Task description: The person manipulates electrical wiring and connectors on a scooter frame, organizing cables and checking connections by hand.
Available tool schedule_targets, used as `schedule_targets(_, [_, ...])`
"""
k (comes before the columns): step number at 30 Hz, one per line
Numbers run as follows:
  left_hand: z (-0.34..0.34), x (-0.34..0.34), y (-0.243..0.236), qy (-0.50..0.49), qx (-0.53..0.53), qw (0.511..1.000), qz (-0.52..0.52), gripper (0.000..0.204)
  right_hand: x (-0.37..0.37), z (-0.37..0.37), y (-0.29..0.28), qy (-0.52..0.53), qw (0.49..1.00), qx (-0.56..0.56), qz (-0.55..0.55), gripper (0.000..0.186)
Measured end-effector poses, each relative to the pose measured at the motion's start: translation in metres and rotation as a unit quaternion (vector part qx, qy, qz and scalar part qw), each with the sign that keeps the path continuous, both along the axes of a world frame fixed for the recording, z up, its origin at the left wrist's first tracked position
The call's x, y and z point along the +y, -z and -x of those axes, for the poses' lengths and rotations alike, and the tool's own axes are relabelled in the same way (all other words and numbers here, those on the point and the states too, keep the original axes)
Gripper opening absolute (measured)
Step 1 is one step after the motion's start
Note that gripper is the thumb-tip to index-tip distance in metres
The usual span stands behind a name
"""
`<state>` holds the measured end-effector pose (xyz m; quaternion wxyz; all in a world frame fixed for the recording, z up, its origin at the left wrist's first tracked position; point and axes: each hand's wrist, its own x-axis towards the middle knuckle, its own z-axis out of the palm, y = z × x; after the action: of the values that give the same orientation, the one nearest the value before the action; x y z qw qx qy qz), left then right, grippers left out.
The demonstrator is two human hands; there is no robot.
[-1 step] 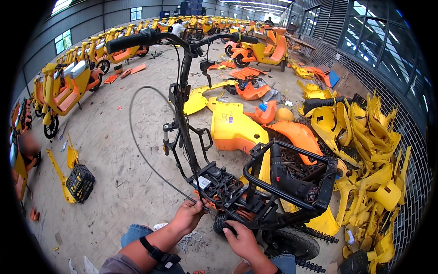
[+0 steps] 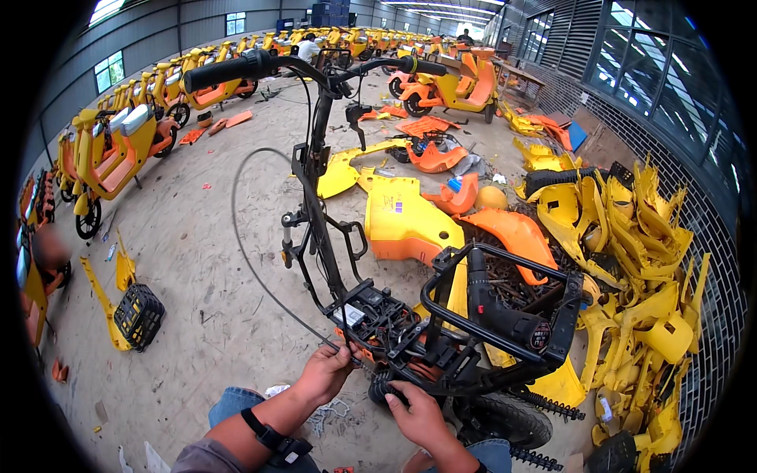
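The thumb and fingers of my left hand [image 2: 327,370] pinch a long thin cable [image 2: 244,251], which loops out to the left, beside the electronics tray [image 2: 355,315] of a stripped black scooter frame [image 2: 331,260]. Lower right, my right hand [image 2: 414,414] has its fingers curled on a black rounded part [image 2: 380,386], whose identity I cannot make out. Above the hands rise the handlebars [image 2: 213,75]. To the right, a black tubular rack [image 2: 561,331] holds a black tool [image 2: 501,315] with a label. A wheel [image 2: 520,418] sits low behind my right hand.
Yellow panels [image 2: 646,331] pile along the brick wall at right. Yellow and orange panels [image 2: 406,221] lie beyond the frame. A black basket [image 2: 138,315] lies at left. Rows of scooters [image 2: 118,158] stand behind, with two people [image 2: 307,49] in the distance.
The loop of cable has shifted slightly to the right. My hands and the scooter frame show no visible movement.
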<state>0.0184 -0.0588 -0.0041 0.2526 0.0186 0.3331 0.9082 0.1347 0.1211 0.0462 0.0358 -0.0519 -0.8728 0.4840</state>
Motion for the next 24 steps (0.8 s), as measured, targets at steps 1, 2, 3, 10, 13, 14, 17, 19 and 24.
schedule_targets(1, [0.0, -0.001, 0.001, 0.002, 0.005, 1.0, 0.003, 0.017, -0.001, 0.0, 0.001, -0.007, 1.0, 0.018, -0.017, 0.034])
schedule_targets(2, [0.0, -0.001, 0.001, 0.004, 0.011, 1.0, 0.005, 0.016, -0.001, 0.0, 0.0, -0.005, 1.0, 0.013, -0.019, 0.035])
schedule_targets(3, [0.0, -0.001, 0.002, 0.007, 0.016, 1.0, 0.008, 0.016, -0.002, 0.0, -0.001, -0.004, 1.0, 0.007, -0.021, 0.035])
schedule_targets(10, [-0.002, -0.004, 0.001, 0.037, 0.052, 0.998, 0.03, 0.018, -0.005, -0.002, -0.005, 0.001, 1.0, -0.009, -0.011, 0.034])
schedule_targets(13, [-0.003, -0.002, -0.002, 0.034, 0.059, 0.997, 0.024, 0.018, -0.005, -0.002, -0.006, 0.001, 1.0, -0.009, -0.016, 0.035])
schedule_targets(14, [-0.003, -0.002, 0.001, 0.031, 0.059, 0.998, 0.023, 0.018, -0.005, -0.002, -0.006, 0.001, 1.0, -0.004, -0.017, 0.034])
schedule_targets(17, [-0.002, -0.002, 0.005, 0.019, 0.058, 0.998, 0.019, 0.018, -0.006, -0.003, -0.007, 0.009, 1.0, 0.02, -0.012, 0.032])
schedule_targets(19, [-0.002, -0.002, 0.004, 0.016, 0.051, 0.998, 0.017, 0.019, -0.009, -0.002, -0.013, 0.023, 0.999, 0.047, 0.005, 0.031])
schedule_targets(24, [0.001, -0.002, 0.003, -0.012, 0.038, 0.999, 0.003, 0.019, -0.005, -0.003, -0.021, 0.026, 0.999, 0.043, -0.009, 0.029])
